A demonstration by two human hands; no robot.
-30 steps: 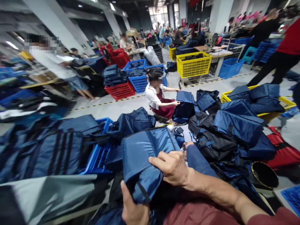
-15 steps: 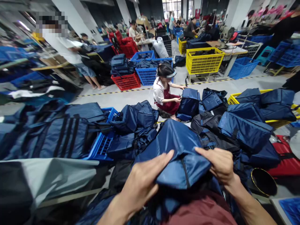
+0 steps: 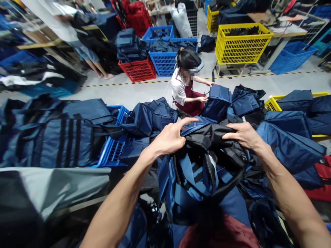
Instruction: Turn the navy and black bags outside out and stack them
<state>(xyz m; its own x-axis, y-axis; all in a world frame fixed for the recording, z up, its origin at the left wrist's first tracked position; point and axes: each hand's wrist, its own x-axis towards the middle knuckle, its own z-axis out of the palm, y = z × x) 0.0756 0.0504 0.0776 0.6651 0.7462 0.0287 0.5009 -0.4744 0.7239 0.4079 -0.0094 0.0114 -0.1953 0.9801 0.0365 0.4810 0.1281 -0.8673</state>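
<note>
A navy bag [image 3: 170,186] with black lining stands in front of me, its mouth gaping toward me. Folded blue fabric and black straps show inside. My left hand [image 3: 172,136] grips the far left part of its rim, index finger stretched along the cloth. On the right of the same rim, my right hand [image 3: 240,135] pinches the black edge between thumb and fingers. The bag's underside is hidden among other dark cloth near my lap.
A person [image 3: 184,82] sits on the floor ahead, handling another navy bag [image 3: 217,101]. Bags pile up on both sides. At left is a blue crate [image 3: 113,151]; a yellow basket [image 3: 243,44] and a red basket [image 3: 138,70] stand farther back. Grey sheeting [image 3: 57,186] lies at lower left.
The bag's closed, smooth blue side faced up before; now its open mouth and black lining show. Both hands have moved farther forward with the rim. My view has tilted down.
</note>
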